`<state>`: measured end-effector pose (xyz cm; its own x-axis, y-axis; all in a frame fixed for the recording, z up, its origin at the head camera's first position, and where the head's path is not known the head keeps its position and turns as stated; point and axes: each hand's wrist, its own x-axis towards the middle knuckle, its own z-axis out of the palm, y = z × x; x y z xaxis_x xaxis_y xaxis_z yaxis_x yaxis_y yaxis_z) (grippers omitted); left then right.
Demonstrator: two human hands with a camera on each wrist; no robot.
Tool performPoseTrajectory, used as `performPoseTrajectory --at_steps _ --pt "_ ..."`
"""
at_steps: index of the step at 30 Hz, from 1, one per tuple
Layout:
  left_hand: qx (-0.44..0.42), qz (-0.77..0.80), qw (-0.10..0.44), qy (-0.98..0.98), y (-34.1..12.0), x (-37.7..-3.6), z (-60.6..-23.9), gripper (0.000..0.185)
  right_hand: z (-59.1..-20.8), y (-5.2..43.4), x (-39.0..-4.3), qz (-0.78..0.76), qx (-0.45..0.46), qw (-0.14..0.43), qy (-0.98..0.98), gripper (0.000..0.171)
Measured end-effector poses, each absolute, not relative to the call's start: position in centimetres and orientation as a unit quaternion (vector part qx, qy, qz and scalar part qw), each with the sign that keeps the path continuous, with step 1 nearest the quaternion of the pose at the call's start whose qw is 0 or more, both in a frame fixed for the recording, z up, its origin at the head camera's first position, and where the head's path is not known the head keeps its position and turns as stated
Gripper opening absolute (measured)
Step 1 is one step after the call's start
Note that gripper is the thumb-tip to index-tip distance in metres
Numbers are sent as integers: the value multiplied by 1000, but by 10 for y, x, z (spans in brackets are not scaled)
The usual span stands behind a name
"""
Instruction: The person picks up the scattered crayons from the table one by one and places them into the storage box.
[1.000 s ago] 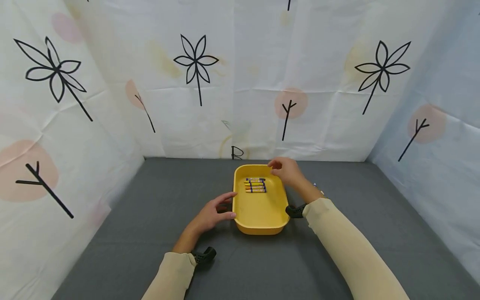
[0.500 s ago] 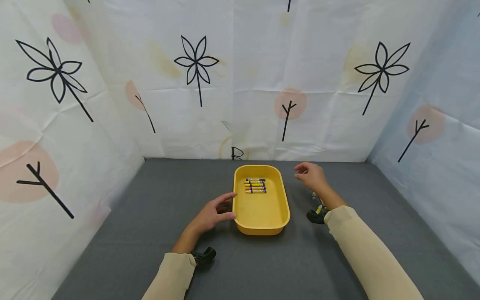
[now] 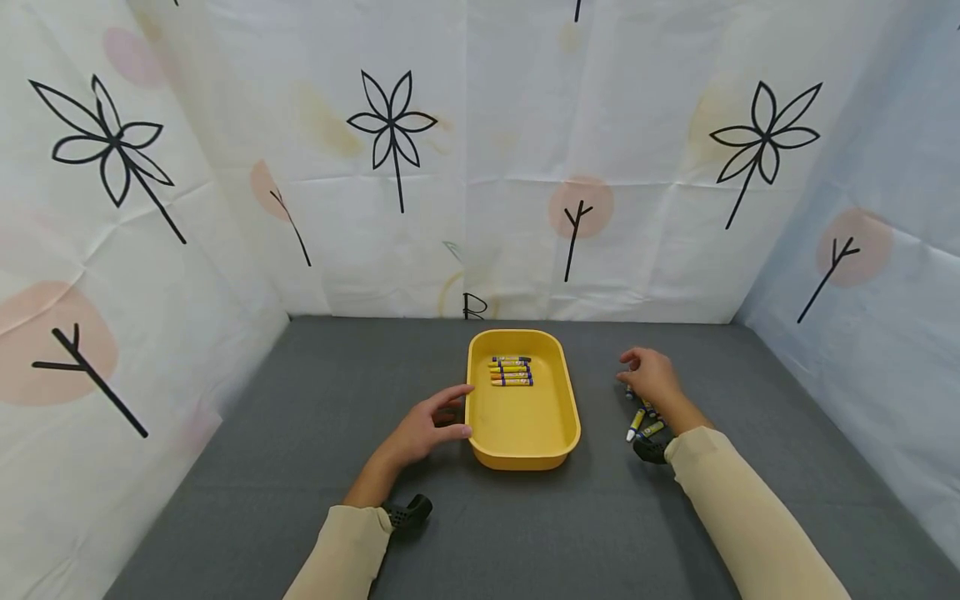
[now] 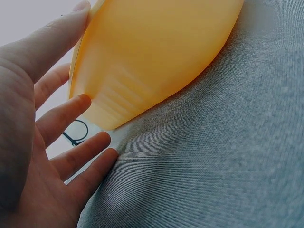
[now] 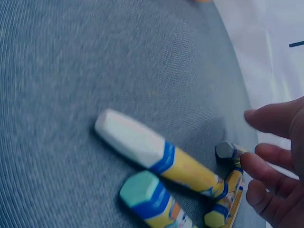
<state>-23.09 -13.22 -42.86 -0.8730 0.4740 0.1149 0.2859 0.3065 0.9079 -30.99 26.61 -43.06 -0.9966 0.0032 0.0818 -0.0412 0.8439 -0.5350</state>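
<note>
A yellow tray (image 3: 525, 429) stands on the grey table, with several crayons (image 3: 512, 382) side by side in it. My left hand (image 3: 422, 429) rests against the tray's left side, thumb at the rim and fingers spread along the outer wall (image 4: 142, 71). To the right of the tray, my right hand (image 3: 655, 379) hovers over loose crayons with thumb and fingers apart. In the right wrist view a grey-ended crayon (image 5: 226, 150) lies closest to the fingertips. Nearer the camera are a white crayon (image 5: 133, 142), a green one (image 5: 142, 190) and a yellow-green-tipped one (image 5: 216, 218).
The grey tabletop (image 3: 360, 358) spreads out on both sides of the tray. White cloth walls (image 3: 495, 125) with printed flowers and trees close in the back, left and right. Each wrist wears a dark strap-like mount (image 3: 408, 511).
My right hand has moved from the tray's far right rim, rightward and nearer, to the loose crayons, uncovering some of them. The left hand and the tray have stayed put.
</note>
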Motion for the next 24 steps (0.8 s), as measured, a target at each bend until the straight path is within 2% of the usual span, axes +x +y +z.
performPoseTrajectory --at_steps 15,20,24 --pt "239 544 91 799 -133 -231 -428 62 -427 268 -311 211 -39 -3 -977 35" --pt "238 543 91 800 -132 -231 -428 62 -427 266 -312 235 -36 10 -971 35" --pt "236 542 90 801 -133 -230 -428 62 -424 263 -316 270 -13 45 -962 32"
